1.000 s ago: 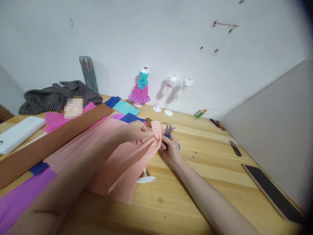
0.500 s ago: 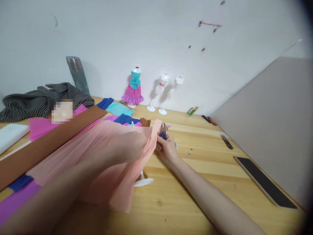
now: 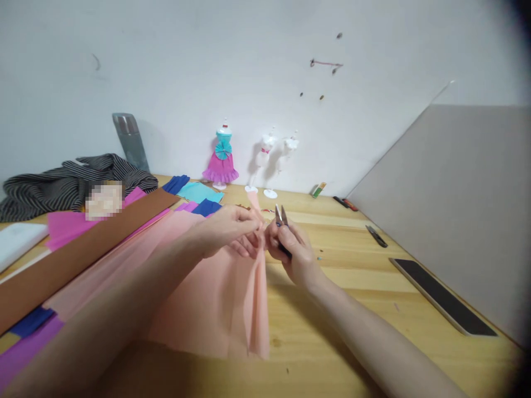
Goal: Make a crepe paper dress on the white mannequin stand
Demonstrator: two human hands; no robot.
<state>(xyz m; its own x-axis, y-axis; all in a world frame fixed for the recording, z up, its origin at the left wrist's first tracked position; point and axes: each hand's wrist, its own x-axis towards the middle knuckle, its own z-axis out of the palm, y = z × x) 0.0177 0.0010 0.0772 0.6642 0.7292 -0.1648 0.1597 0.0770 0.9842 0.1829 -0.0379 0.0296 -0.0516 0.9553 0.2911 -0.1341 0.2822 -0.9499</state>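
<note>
My left hand (image 3: 232, 229) pinches the gathered top of a sheet of peach crepe paper (image 3: 215, 298), whose lower part hangs in folds over the table. A narrow end of the paper sticks up beyond the fingers. Close by on the right, my right hand (image 3: 296, 251) is closed around small thread snips (image 3: 282, 215). Their two blades point up and stand slightly apart, beside the paper. Whether the right fingertips also touch the paper I cannot tell.
Brown paper (image 3: 87, 243) and other coloured sheets lie at left, by striped cloth (image 3: 83, 177) and a grey bottle (image 3: 130, 141). Small mannequins stand behind, one in a pink skirt (image 3: 221, 167). A cutter (image 3: 376, 236) and a dark flat panel (image 3: 442, 296) lie at right.
My left hand has gathered the paper's top edge into a bunch, and the sheet now hangs straighter. The right hand with the snips has turned, showing its thumb over the handles. The view has shifted slightly.
</note>
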